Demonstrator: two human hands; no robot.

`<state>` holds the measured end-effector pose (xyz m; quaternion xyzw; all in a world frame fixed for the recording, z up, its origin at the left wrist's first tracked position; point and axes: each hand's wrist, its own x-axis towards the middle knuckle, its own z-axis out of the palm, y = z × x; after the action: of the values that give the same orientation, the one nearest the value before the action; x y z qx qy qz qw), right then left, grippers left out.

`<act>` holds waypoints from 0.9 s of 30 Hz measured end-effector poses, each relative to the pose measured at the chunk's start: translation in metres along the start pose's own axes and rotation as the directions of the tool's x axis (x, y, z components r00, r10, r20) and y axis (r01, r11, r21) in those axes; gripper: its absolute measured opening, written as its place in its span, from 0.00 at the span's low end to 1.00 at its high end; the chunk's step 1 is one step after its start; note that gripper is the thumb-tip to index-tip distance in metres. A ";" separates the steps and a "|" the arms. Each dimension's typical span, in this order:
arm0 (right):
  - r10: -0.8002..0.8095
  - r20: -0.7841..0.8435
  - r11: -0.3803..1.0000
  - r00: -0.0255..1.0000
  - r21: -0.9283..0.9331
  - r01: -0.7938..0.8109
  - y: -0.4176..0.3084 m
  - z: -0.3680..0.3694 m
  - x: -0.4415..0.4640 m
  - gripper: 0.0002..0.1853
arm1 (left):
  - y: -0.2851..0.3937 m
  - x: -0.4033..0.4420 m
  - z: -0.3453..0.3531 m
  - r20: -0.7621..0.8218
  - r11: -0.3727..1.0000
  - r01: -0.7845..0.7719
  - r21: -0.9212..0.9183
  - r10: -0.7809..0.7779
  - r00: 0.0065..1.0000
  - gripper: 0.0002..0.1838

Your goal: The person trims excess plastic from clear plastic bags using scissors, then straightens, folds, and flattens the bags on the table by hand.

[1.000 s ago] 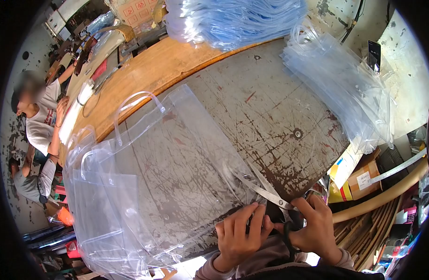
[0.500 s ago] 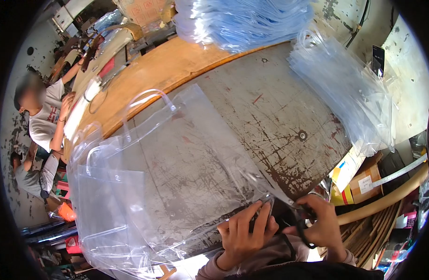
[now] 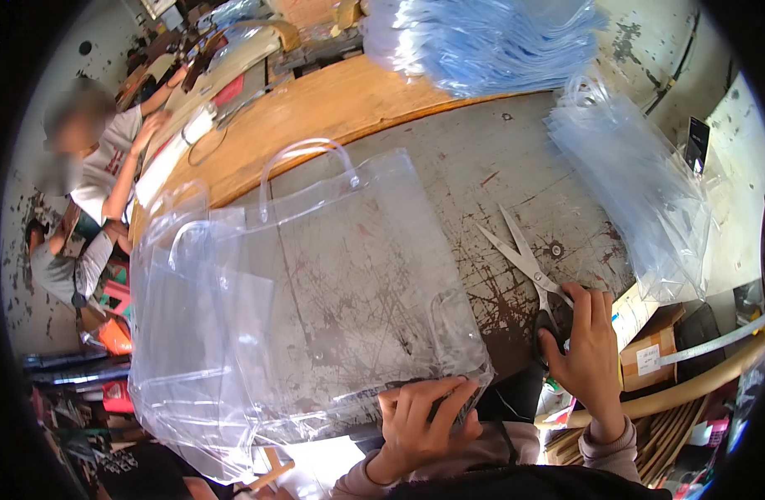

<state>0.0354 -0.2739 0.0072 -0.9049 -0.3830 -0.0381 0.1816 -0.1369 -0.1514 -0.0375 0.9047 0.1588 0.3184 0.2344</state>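
Note:
A clear plastic bag (image 3: 361,267) with a tube handle lies flat on the worn grey table (image 3: 499,158). My left hand (image 3: 422,427) grips its near edge by the right corner, fingers curled over the film and thumb partly hidden. To the right, my right hand (image 3: 589,354) holds a pair of scissors (image 3: 532,271) by the black handles. The scissor blades are spread and point away from me over the tabletop, apart from the bag. More clear bags (image 3: 178,333) with handles overlap it on the left side.
A tall stack of bluish clear bags (image 3: 482,42) stands at the back on a wooden board (image 3: 316,108). Another pile of clear bags (image 3: 632,183) lies at the right. A phone (image 3: 696,144) leans by the wall. A co-worker (image 3: 107,167) sits at the far left.
My right hand has moved the scissors from the bag's corner, up and out over the table, and their blades now show spread. My left hand stays at the bag's near edge.

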 end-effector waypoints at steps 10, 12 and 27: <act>-0.135 0.121 0.975 0.984 -0.161 0.153 -0.005 -0.014 0.003 0.23 | 0.000 0.003 0.007 -0.021 0.993 -0.078 0.092 0.080 0.997 0.17; -0.313 0.079 0.949 0.946 -0.022 0.316 -0.005 -0.022 0.011 0.22 | 0.000 0.003 0.008 -0.024 0.990 -0.087 0.110 0.090 0.996 0.16; -0.908 -0.029 0.418 0.419 0.033 0.908 -0.005 0.004 0.031 0.11 | 0.000 0.003 0.006 -0.052 0.990 -0.090 0.113 0.096 0.994 0.16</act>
<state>0.0536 -0.2479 0.0112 -0.5513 -0.8105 -0.1249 0.1534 -0.1309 -0.1523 -0.0401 0.9133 0.1405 0.3453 0.1643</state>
